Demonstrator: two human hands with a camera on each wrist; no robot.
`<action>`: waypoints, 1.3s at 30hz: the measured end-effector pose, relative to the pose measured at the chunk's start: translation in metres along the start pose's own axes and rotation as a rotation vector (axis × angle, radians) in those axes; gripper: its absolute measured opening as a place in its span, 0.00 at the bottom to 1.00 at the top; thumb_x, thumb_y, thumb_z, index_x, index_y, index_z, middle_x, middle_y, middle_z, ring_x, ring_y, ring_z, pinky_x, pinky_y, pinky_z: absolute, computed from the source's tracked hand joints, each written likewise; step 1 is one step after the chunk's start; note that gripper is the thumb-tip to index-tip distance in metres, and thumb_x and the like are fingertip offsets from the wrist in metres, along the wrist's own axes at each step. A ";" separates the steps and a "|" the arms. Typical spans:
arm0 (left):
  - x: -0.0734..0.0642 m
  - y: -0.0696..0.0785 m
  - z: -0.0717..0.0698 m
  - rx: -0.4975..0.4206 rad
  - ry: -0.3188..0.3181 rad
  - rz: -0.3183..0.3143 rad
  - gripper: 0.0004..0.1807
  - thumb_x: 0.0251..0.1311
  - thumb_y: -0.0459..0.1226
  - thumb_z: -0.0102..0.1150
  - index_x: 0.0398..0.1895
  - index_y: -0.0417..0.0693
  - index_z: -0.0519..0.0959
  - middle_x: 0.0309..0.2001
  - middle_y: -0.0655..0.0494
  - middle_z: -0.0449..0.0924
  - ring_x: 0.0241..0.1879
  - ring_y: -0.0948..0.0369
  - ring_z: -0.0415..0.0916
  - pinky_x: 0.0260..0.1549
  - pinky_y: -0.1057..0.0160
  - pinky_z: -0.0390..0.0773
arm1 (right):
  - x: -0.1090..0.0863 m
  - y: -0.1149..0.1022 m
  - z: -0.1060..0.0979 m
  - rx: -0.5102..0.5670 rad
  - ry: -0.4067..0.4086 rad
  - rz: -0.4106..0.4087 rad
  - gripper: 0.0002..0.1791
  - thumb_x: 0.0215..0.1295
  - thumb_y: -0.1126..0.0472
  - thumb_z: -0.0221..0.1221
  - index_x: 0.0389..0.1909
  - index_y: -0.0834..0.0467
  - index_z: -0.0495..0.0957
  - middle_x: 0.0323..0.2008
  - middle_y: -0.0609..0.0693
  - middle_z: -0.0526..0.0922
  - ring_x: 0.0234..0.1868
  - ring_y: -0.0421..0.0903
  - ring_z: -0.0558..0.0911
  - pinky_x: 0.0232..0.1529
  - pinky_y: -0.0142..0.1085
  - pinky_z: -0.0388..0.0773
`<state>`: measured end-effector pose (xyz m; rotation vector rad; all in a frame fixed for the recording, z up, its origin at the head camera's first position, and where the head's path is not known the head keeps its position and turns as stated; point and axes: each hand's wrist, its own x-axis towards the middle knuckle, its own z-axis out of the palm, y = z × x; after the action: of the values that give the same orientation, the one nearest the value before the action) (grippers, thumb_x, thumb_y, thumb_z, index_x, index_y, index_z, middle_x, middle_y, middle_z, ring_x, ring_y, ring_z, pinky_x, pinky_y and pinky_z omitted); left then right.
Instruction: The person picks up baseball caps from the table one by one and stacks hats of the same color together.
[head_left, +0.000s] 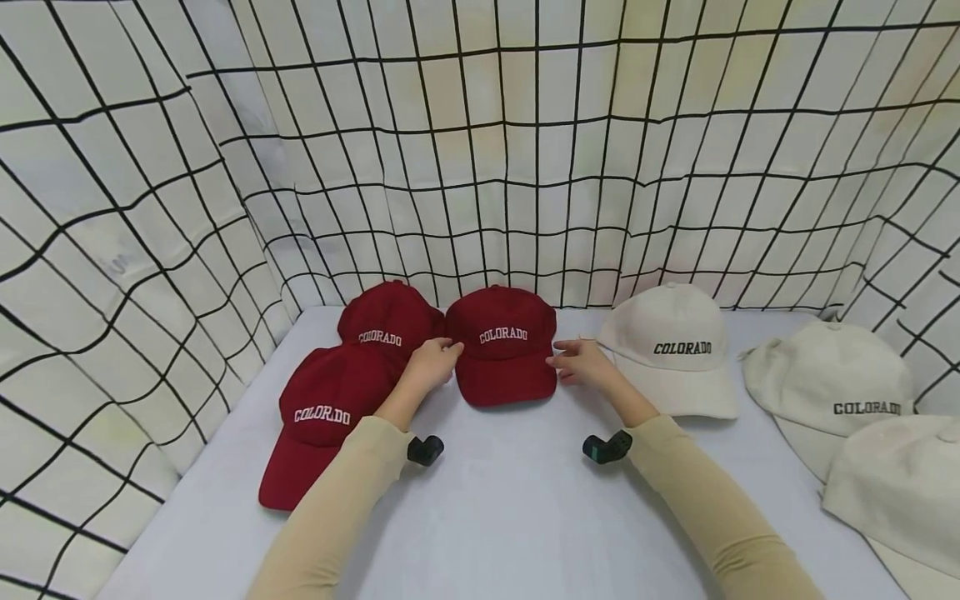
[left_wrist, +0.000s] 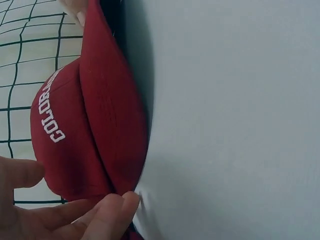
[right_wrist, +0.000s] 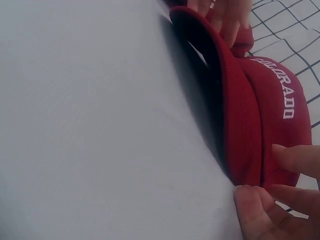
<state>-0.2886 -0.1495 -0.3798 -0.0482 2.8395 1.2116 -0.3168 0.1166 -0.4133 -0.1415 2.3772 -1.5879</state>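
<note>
A dark red baseball cap (head_left: 504, 346) lettered COLORADO rests on the white table with its brim toward me. At its left side my left hand (head_left: 435, 363) touches the cap's edge; in the left wrist view the fingertips (left_wrist: 117, 200) meet the brim's corner and the thumb lies near the crown. My right hand (head_left: 587, 363) is on the opposite side, fingertips (right_wrist: 250, 195) at the brim's corner and thumb (right_wrist: 295, 156) beside the crown. Neither hand is seen pinching the cloth.
Left of the middle cap lie a rear red cap (head_left: 388, 317) and a front red cap (head_left: 326, 417), overlapping. On the right are a cream cap (head_left: 678, 333) and two more, a far one (head_left: 832, 375) and a near one (head_left: 900, 483). Black netting (head_left: 540, 150) hangs before white walls.
</note>
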 end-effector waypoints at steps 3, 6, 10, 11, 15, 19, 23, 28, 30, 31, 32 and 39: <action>0.001 -0.001 0.004 -0.014 0.008 -0.030 0.29 0.68 0.47 0.42 0.64 0.35 0.63 0.39 0.41 0.78 0.30 0.56 0.75 0.34 0.58 0.74 | 0.001 0.001 0.000 -0.021 -0.013 0.011 0.31 0.64 0.60 0.58 0.64 0.69 0.62 0.53 0.64 0.72 0.34 0.45 0.77 0.36 0.34 0.78; 0.001 -0.003 0.006 -0.033 0.015 -0.040 0.30 0.69 0.49 0.40 0.65 0.35 0.62 0.52 0.39 0.73 0.44 0.51 0.74 0.46 0.52 0.72 | 0.002 0.000 0.000 -0.063 -0.016 0.022 0.31 0.64 0.58 0.58 0.64 0.68 0.62 0.55 0.64 0.72 0.32 0.45 0.77 0.36 0.33 0.78; 0.001 -0.005 0.009 -0.081 0.014 -0.045 0.31 0.69 0.49 0.37 0.65 0.34 0.61 0.62 0.38 0.64 0.60 0.47 0.62 0.57 0.47 0.62 | 0.003 -0.001 -0.001 -0.142 -0.017 0.015 0.30 0.64 0.56 0.57 0.63 0.68 0.64 0.54 0.63 0.74 0.30 0.44 0.77 0.34 0.32 0.77; 0.001 -0.005 0.009 -0.100 0.014 -0.048 0.31 0.69 0.49 0.37 0.65 0.34 0.61 0.63 0.39 0.63 0.62 0.47 0.60 0.59 0.47 0.60 | 0.003 -0.002 -0.001 -0.157 -0.019 0.013 0.30 0.65 0.55 0.56 0.62 0.68 0.64 0.53 0.62 0.74 0.29 0.44 0.76 0.34 0.32 0.76; 0.001 -0.005 0.010 -0.163 0.007 -0.060 0.30 0.70 0.48 0.37 0.66 0.35 0.60 0.64 0.39 0.61 0.64 0.47 0.56 0.60 0.48 0.57 | 0.005 -0.004 -0.001 -0.196 -0.022 0.009 0.29 0.65 0.55 0.56 0.61 0.68 0.66 0.48 0.59 0.76 0.26 0.43 0.75 0.32 0.31 0.74; 0.000 0.000 0.010 -0.272 0.001 -0.093 0.29 0.70 0.46 0.37 0.66 0.34 0.59 0.60 0.38 0.66 0.57 0.49 0.65 0.54 0.52 0.67 | 0.008 -0.004 0.000 -0.164 -0.007 0.032 0.28 0.65 0.56 0.56 0.61 0.67 0.66 0.48 0.59 0.75 0.26 0.42 0.74 0.30 0.31 0.74; 0.004 -0.005 0.014 -0.477 -0.004 -0.180 0.28 0.70 0.43 0.40 0.68 0.35 0.58 0.59 0.36 0.66 0.56 0.48 0.68 0.51 0.50 0.70 | 0.011 -0.002 0.002 -0.080 0.012 0.070 0.29 0.64 0.56 0.58 0.62 0.66 0.66 0.53 0.60 0.74 0.31 0.44 0.74 0.31 0.31 0.76; 0.038 -0.046 0.032 -0.647 0.026 -0.153 0.30 0.61 0.42 0.54 0.65 0.40 0.64 0.56 0.44 0.73 0.50 0.53 0.74 0.45 0.52 0.75 | 0.010 0.000 0.003 0.049 0.047 0.085 0.30 0.60 0.59 0.61 0.62 0.64 0.67 0.55 0.60 0.73 0.42 0.48 0.75 0.36 0.32 0.78; 0.043 -0.052 0.035 -0.672 0.037 -0.152 0.30 0.59 0.40 0.56 0.64 0.41 0.66 0.55 0.45 0.74 0.49 0.54 0.75 0.43 0.52 0.75 | 0.009 0.000 0.004 0.093 0.064 0.085 0.29 0.60 0.61 0.62 0.62 0.63 0.67 0.54 0.60 0.74 0.43 0.48 0.76 0.36 0.32 0.78; 0.045 -0.053 0.037 -0.674 0.051 -0.168 0.29 0.59 0.40 0.56 0.64 0.40 0.66 0.54 0.45 0.74 0.48 0.54 0.75 0.43 0.52 0.75 | 0.009 0.000 0.005 0.117 0.076 0.089 0.29 0.59 0.62 0.62 0.61 0.62 0.68 0.53 0.60 0.74 0.42 0.47 0.76 0.36 0.32 0.77; 0.037 -0.044 0.034 -0.674 0.059 -0.196 0.29 0.59 0.37 0.54 0.64 0.40 0.66 0.55 0.44 0.73 0.50 0.52 0.73 0.46 0.51 0.73 | 0.008 -0.001 0.005 0.132 0.086 0.090 0.28 0.58 0.63 0.63 0.61 0.62 0.68 0.52 0.59 0.75 0.41 0.46 0.77 0.35 0.32 0.77; -0.002 -0.008 0.022 -0.780 0.142 -0.221 0.27 0.58 0.28 0.47 0.63 0.38 0.66 0.33 0.52 0.75 0.33 0.61 0.71 0.33 0.63 0.70 | 0.004 -0.002 0.007 0.187 0.109 0.034 0.30 0.56 0.68 0.63 0.61 0.65 0.66 0.48 0.62 0.76 0.35 0.43 0.78 0.35 0.35 0.78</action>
<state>-0.2852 -0.1394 -0.4003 -0.4739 2.1838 2.2157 -0.3192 0.1086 -0.4152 0.0240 2.2802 -1.8340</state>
